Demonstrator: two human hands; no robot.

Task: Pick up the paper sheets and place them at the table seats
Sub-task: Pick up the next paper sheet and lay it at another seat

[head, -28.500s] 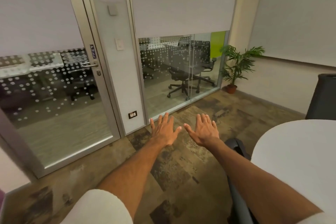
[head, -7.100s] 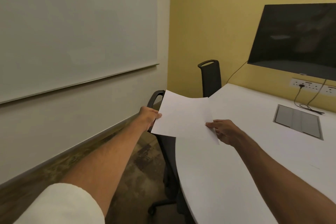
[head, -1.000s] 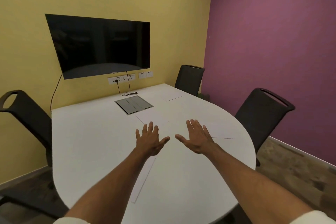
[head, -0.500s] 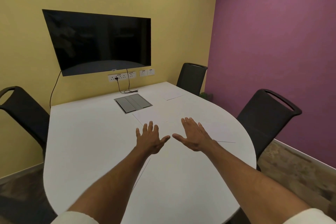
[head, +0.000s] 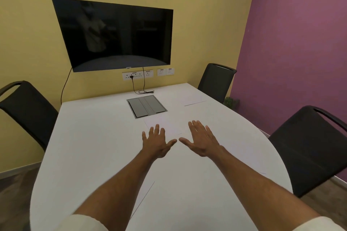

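Observation:
White paper sheets lie flat on the white table (head: 90,137). One sheet (head: 169,124) is in the middle, just beyond my fingertips. A second sheet (head: 193,98) lies in front of the far right chair (head: 216,82). A third sheet (head: 249,161) is by the near right chair (head: 309,148), partly under my right forearm. Another sheet (head: 144,197) lies near the table's front, mostly under my left forearm. My left hand (head: 155,142) and my right hand (head: 201,140) hover side by side over the table, palms down, fingers spread, holding nothing.
A grey cable hatch (head: 146,106) is set into the table behind the middle sheet. A dark screen (head: 116,35) hangs on the yellow wall above sockets (head: 138,75) with a cable. A black chair (head: 26,110) stands at the left side. A purple wall is at the right.
The view has shifted slightly to the left and down over the last second. Both hands stay spread and empty over the table, barely moved.

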